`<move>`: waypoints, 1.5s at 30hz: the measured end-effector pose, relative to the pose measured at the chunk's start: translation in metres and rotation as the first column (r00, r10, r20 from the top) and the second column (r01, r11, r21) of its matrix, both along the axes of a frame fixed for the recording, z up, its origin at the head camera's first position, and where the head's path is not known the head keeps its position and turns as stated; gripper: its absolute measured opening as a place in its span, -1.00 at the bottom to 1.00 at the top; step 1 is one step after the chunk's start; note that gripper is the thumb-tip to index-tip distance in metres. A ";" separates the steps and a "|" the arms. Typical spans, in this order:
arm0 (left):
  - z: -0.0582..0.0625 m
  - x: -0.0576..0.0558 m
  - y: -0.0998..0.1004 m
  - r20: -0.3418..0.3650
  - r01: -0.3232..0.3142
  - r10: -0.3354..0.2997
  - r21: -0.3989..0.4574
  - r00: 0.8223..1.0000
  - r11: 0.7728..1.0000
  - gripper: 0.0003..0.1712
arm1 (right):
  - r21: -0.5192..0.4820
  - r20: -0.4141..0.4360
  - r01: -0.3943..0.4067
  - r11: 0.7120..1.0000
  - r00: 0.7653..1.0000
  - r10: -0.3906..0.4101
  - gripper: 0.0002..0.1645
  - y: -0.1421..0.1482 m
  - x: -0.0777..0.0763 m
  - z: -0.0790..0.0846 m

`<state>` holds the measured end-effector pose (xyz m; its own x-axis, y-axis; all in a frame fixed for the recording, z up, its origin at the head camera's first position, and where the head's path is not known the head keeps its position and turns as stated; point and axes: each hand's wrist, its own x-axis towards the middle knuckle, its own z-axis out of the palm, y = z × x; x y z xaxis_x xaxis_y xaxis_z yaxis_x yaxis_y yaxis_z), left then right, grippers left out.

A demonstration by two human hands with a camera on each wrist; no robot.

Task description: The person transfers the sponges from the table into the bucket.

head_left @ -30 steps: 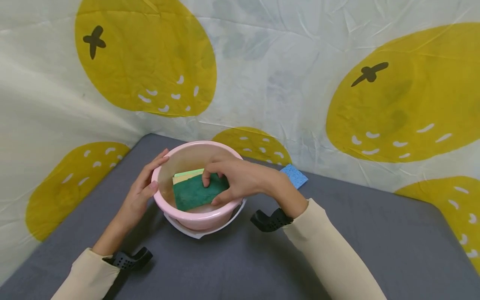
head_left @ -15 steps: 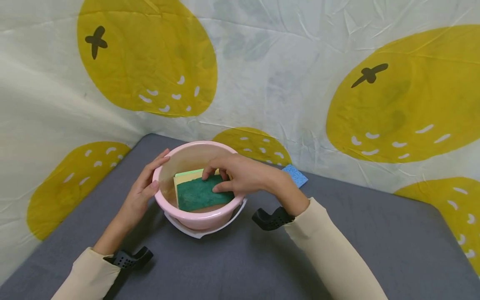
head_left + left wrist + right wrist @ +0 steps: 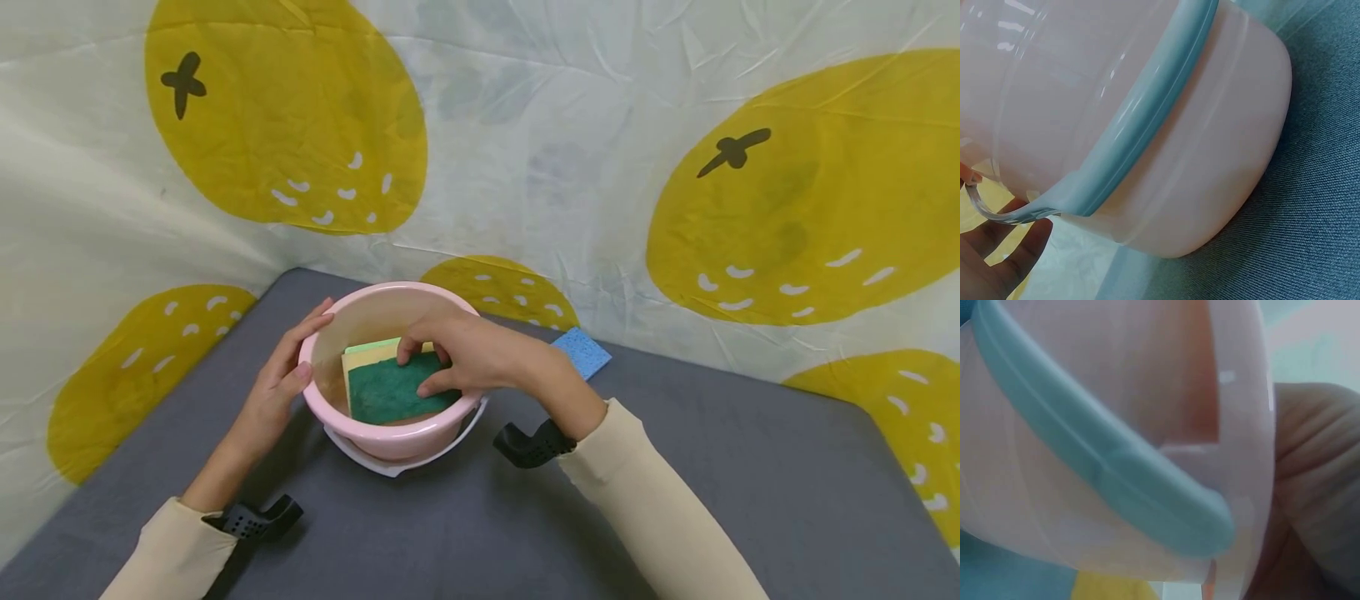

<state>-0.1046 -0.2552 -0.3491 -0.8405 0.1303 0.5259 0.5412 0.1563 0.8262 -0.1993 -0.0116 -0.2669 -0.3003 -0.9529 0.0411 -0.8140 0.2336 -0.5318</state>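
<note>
A pink bucket (image 3: 390, 433) stands on the grey cloth in the head view. My left hand (image 3: 273, 396) holds its left rim, thumb over the edge and fingers along the outside. Inside the bucket, my right hand (image 3: 480, 354) pinches a dark green scouring pad (image 3: 386, 396), with the thumb on its face and the index finger at its upper edge. Behind the pad show a yellow layer (image 3: 362, 358) and a light green strip (image 3: 367, 346); most of both is hidden. In the right wrist view, the bucket wall hides the right fingertips.
The bucket's pale handle (image 3: 390, 470) hangs down in front. A blue sponge (image 3: 585, 353) lies behind my right wrist. The grey cloth (image 3: 712, 442) spreads to the right, and a patterned curtain (image 3: 525, 158) closes off the back and left.
My right thumb and index finger have drawn closer together on the green pad. The pad has shifted slightly right in the bucket, baring more yellow. My left hand stays on the rim.
</note>
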 end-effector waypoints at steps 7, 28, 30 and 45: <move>0.008 0.006 0.005 0.014 -0.012 0.012 -0.009 1.000 1.000 -0.46 | 0.028 -0.005 0.041 0.999 0.999 -0.041 -0.61 0.003 0.003 0.003; 0.012 0.006 0.002 -0.019 0.014 -0.014 0.023 1.000 1.000 -0.49 | -0.386 -0.010 0.404 0.829 0.897 -0.442 -0.62 0.089 -0.016 -0.037; 0.012 0.006 0.003 -0.015 0.008 -0.008 0.021 1.000 1.000 -0.49 | -0.373 0.001 0.432 0.821 0.885 -0.466 -0.59 0.100 -0.018 -0.048; 0.011 0.005 0.002 0.013 0.008 -0.008 0.021 1.000 1.000 -0.48 | -0.296 0.032 0.645 0.705 0.744 -0.667 -0.38 0.165 -0.048 -0.128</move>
